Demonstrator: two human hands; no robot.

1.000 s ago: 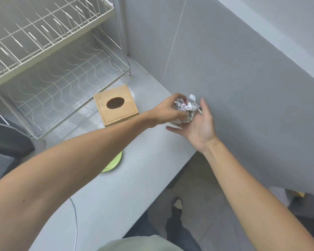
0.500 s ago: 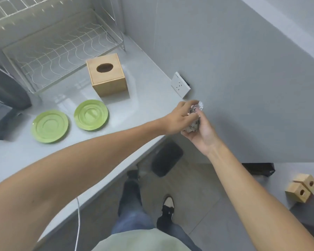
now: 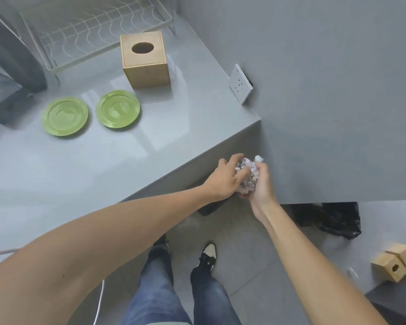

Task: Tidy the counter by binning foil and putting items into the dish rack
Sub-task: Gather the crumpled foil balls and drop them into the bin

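A crumpled ball of foil [image 3: 248,175] is squeezed between my left hand [image 3: 223,181] and my right hand [image 3: 261,184], off the counter's front right corner, above the floor. Two green plates [image 3: 65,116] [image 3: 118,108] lie flat on the grey counter [image 3: 103,160]. The white wire dish rack [image 3: 92,31] stands at the back of the counter with nothing on its lower shelf. A bin with a black bag [image 3: 338,219] sits on the floor to the right, partly hidden by the wall.
A wooden tissue box [image 3: 145,59] stands in front of the rack. A white wall socket [image 3: 240,83] is on the grey wall. A dark appliance [image 3: 5,73] fills the left edge. Two small wooden blocks [image 3: 399,263] rest on a lower surface at right. My legs and shoes are below.
Both hands carried the foil ball off the counter, down and toward the floor at its corner. The camera tilted down, bringing the plates, floor and black bag into view.
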